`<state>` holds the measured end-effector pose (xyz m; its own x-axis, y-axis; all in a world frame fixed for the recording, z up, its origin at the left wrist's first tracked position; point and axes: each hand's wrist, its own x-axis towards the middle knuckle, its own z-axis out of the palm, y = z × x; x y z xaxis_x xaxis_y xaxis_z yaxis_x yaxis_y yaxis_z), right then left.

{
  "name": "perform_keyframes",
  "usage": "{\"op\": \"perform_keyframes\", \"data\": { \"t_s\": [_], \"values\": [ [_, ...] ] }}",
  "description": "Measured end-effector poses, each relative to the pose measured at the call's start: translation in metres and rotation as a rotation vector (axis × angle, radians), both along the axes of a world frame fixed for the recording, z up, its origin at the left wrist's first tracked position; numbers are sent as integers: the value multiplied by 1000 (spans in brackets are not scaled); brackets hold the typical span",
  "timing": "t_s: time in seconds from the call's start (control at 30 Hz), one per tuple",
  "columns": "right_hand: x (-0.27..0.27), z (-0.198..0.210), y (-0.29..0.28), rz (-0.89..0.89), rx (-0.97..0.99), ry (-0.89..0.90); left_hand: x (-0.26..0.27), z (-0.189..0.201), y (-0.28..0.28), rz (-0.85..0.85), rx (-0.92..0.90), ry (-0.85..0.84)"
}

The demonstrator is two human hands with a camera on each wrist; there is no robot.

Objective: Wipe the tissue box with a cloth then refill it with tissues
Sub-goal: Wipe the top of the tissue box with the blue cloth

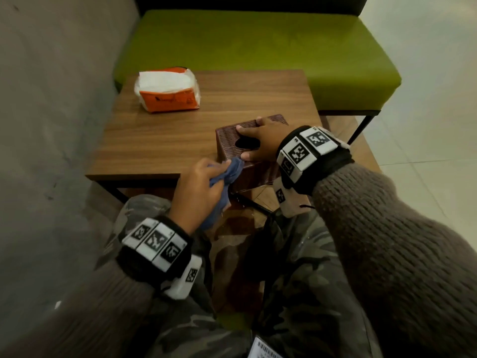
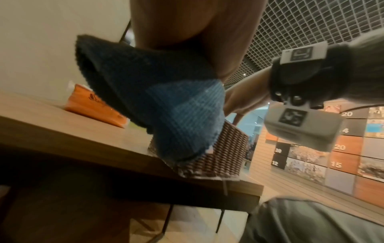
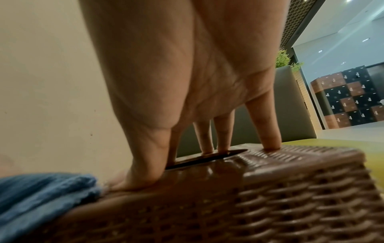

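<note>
From the head camera, the brown woven tissue box stands at the near right corner of the wooden worktop, its dark oval slot facing up. The right hand lies spread on top of the box, fingers straight, with the thumb at the near edge and fingertips reaching toward the far edge. The left hand has its fingers curled round a bunched blue cloth, and the cloth touches the near left corner of the box, just beside the right thumb. An orange tissue pack with white tissues showing lies well apart at the far left of the worktop, and a green bench stands behind it. Both wrists carry black bands with printed markers. From the left wrist camera, the cloth hangs from the gripping hand and lies against the box's woven side at the worktop edge; the tissue pack shows beyond. From the right wrist camera, the right hand stands on straight fingers pressed onto the box lid, some at the slot's rim, while the cloth sits at the left, touching the thumb.
</note>
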<state>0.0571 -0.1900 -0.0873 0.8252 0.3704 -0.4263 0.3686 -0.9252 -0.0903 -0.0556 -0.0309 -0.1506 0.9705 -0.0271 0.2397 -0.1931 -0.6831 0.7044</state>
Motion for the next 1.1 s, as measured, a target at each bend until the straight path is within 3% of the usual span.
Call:
{"op": "perform_keyframes", "data": {
  "t_s": [0.17, 0.33, 0.43, 0.57, 0.77, 0.97, 1.1],
  "values": [
    [0, 2, 2, -10, -13, -5, 44, 4, 8, 101, 52, 64],
    [0, 1, 2, -19, -13, -11, -3, 6, 0, -17, 145, -19],
    [0, 0, 2, -15, -13, -3, -4, 7, 4, -35, 196, -50],
    [-2, 3, 2, -1, -23, -3, 37, 17, 6, 63, 237, 12],
    [-2, 2, 3, -18, -31, -17, 90, 25, 15, 83, 107, 104],
    [0, -1, 6, -53, -30, -52, 31, 11, 7, 56, 9, 88],
    [-5, 1, 13, -96, -70, -112, 0, 9, -7, 120, 67, -10]
  ]
}}
